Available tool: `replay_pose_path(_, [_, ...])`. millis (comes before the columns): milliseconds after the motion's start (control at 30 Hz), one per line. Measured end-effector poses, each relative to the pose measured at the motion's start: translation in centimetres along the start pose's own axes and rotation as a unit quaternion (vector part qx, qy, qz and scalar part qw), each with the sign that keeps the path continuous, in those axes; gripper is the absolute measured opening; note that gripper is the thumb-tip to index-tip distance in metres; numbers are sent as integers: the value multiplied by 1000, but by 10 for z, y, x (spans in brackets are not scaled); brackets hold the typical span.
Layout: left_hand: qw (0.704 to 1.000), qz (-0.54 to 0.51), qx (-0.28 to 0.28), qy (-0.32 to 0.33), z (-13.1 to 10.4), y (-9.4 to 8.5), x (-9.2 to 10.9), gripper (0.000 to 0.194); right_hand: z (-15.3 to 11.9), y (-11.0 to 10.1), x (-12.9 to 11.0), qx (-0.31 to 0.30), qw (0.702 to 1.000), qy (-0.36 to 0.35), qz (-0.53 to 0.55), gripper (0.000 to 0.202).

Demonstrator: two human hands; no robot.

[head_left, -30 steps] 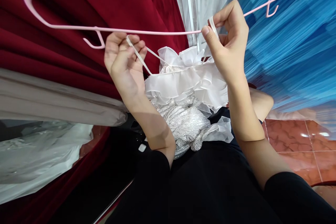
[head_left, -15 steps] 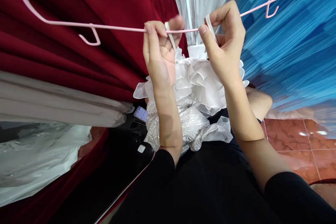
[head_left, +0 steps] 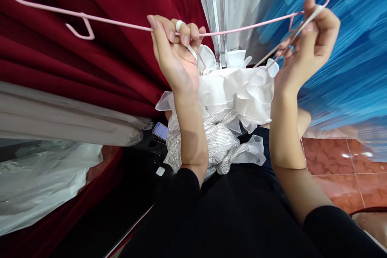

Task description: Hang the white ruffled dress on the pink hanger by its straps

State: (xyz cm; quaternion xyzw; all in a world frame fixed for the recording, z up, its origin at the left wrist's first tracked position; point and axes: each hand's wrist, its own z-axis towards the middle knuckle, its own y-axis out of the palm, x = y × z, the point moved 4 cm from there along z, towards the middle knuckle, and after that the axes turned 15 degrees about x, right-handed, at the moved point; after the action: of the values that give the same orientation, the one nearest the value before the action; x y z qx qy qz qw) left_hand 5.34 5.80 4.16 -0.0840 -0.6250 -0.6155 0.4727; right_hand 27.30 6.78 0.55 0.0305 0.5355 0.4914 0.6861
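Observation:
A pink clothes hanger stretches across the upper view, with a small hook showing near each end of its bar. My left hand is closed around the bar left of the middle, and a white strap loop runs over a finger. Near the hanger's right end, my right hand pinches another white strap, pulled taut up from the dress. The white dress rests on my lap below the hanger, with organza ruffles at the top and a silver sequined part bunched beneath.
Dark red fabric hangs on the left above a pale grey cloth. Blue tulle fills the right side over red floor tiles. A lit phone and a small white case lie on a black surface to the left.
My right hand has moved right along the hanger, drawing its strap out toward the hanger's end. The hanger has shifted left, and my left hand's fingers have curled tighter around the bar.

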Motion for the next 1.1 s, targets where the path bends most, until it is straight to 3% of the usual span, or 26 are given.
replay_pose_path(133, [999, -49, 1, -15, 6, 1, 3, 38, 35, -26, 22, 79, 996, 41, 11, 14])
replay_pose_path(233, [998, -61, 6, -34, 8, 0, 2, 39, 46, -33, 25, 90, 993, 71, 13, 13])
replay_pose_path(400, [998, -54, 28, -26, 8, 0, 2, 42, 47, -33, 16, 34, 998, 53, 31, 11])
replay_pose_path(533, [998, -37, 35, -29, 8, -1, 2, 46, 49, -32, 14, -14, 999, 44, -19, 11])
replay_pose_path(700, [997, 40, 60, -1, 8, -6, -1, 48, 44, -29, 22, -22, 996, 78, -46, 17])
replay_pose_path(833, [998, 22, 52, -4, 7, -5, -6, 46, 25, -23, 26, -26, 993, 96, -57, 28])
replay_pose_path(967, [999, 7, 52, -4, 5, -4, -4, 50, 9, -16, 22, -40, 993, 88, -70, 23])
replay_pose_path(1100, [998, 26, 50, 6, 5, -6, -3, 50, 6, -13, 25, -95, 986, 92, -101, 11])
